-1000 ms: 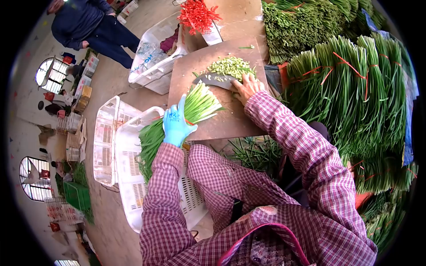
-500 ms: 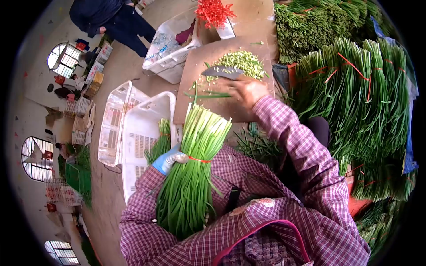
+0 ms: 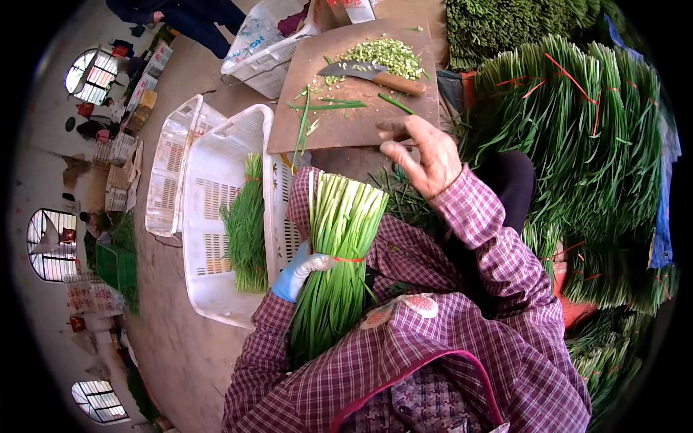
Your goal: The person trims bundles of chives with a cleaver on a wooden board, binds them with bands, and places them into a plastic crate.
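Observation:
A bunch of garlic chives [image 3: 339, 281], tied with a red band, stands slightly tilted in front of my body with its pale cut ends up. My left hand [image 3: 302, 270], in a pale blue and white glove, is wrapped round the bunch near the band. My right hand [image 3: 427, 153] is bare and empty, fingers apart, by the near right edge of the brown cutting board [image 3: 332, 128]. On the board lies a knife [image 3: 375, 74] with a wooden handle, beside a pile of chopped stem ends [image 3: 382, 55]. A few loose green stalks [image 3: 328, 105] rest there too.
Left of me a white plastic crate [image 3: 209, 289] holds another tied bunch [image 3: 249, 231]; a second white crate [image 3: 170, 169] adjoins it. Tied bunches of chives [image 3: 563, 137] are stacked at the right. Behind the board is a crate with plastic wrapping [image 3: 263, 43]. A person [image 3: 191, 22] stands far left.
My right hand has come away from the knife towards me, and the knife lies on the board. My left hand still holds the chives. The view has shifted, so the board appears higher.

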The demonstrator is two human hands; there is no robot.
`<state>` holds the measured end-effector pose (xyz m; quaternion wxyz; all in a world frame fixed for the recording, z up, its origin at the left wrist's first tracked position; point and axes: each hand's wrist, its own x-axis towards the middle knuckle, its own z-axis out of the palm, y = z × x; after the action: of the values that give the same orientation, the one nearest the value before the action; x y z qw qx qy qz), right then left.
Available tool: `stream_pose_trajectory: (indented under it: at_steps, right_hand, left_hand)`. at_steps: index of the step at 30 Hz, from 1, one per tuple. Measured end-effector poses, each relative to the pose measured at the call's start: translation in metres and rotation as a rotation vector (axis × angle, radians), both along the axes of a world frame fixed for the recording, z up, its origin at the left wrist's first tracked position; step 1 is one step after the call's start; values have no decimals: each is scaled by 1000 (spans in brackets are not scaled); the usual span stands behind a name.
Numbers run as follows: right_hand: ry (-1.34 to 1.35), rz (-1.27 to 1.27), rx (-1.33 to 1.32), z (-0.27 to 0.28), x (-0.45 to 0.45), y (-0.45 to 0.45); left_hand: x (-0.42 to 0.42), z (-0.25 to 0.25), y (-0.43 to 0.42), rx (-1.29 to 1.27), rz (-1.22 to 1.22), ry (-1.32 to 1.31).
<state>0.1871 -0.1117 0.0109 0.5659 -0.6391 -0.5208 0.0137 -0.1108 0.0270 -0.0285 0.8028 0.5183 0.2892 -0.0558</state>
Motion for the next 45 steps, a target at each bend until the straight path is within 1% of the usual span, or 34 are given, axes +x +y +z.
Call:
stream_pose_trajectory:
  at_steps: [1,3,6,7,8,9,11,13,14,17,19,21,22,23,25,26,27,29,31,32,33,35,36,37,39,41,42,43,45]
  right_hand:
    - [-63,74,19,8,-11,-3]
    - [-185,69,-44,17,-39,-4]
    - [-364,-25,-71,15,-56,8]
    - [-363,-27,-74,15,-57,10]
    - [-272,35,-153,16,-57,11]
    - [-180,97,-231,16,-57,13]
    - [-213,71,-245,21,-57,17]
    - [-219,107,-309,26,-54,18]
    - [-225,110,-256,22,-53,20]
    - [-242,105,-309,17,-49,23]
    - [-234,126,-196,8,-41,29]
    - [-290,77,-268,12,-32,30]
    - [-274,8,-463,11,-22,37]
    - [-320,-66,-604,6,-5,41]
    - [-305,-179,-320,3,8,29]
    - [-230,-120,-224,12,6,22]
    - [-225,-114,-228,18,-3,17]
    - [-180,112,-125,26,-22,11]
    - [-409,11,-109,24,-46,10]
    - [-429,-20,-58,18,-52,15]
    - [-427,-23,-59,13,-52,19]
    - [-251,123,-253,6,-43,29]
    - [-209,183,-230,5,-35,33]
    - [-271,143,-258,5,-28,35]
    - [-343,-48,-512,-1,-3,44]
    - [-300,-183,-305,0,14,34]
    - [-278,-196,-181,2,14,30]
    - [-273,-189,-184,3,7,24]
    - [-217,37,-163,22,-14,6]
  left_hand:
    - [3,10,-3,0,28,41]
    - [10,29,-9,-3,87,122]
    - [20,48,-24,87,94,126]
    - [24,54,-30,139,115,42]
    - [25,57,-32,193,138,-44]
    - [24,58,-31,193,137,-44]
    - [22,59,-30,180,139,105]
    - [22,61,-31,160,151,83]
    - [21,60,-31,150,158,72]
    - [21,55,-30,153,148,62]
    - [24,57,-32,151,155,63]
    - [26,55,-32,141,169,63]
    - [26,50,-29,145,164,86]
    - [25,49,-27,148,163,97]
    - [24,48,-24,189,168,134]
    - [22,48,-24,206,176,152]
    - [20,48,-24,222,183,171]
    - [21,51,-25,202,213,161]
    - [26,59,-31,206,229,160]
    - [27,60,-31,212,232,163]
    - [28,61,-31,218,234,165]
    - [25,54,-28,237,197,162]
    - [21,45,-25,236,197,166]
    - [17,34,-20,215,181,144]
    - [15,31,-19,187,168,120]
    - [14,36,-19,221,184,131]
    - [14,38,-18,232,194,133]
    - [10,38,-18,182,213,139]
    - [11,38,-16,115,228,137]
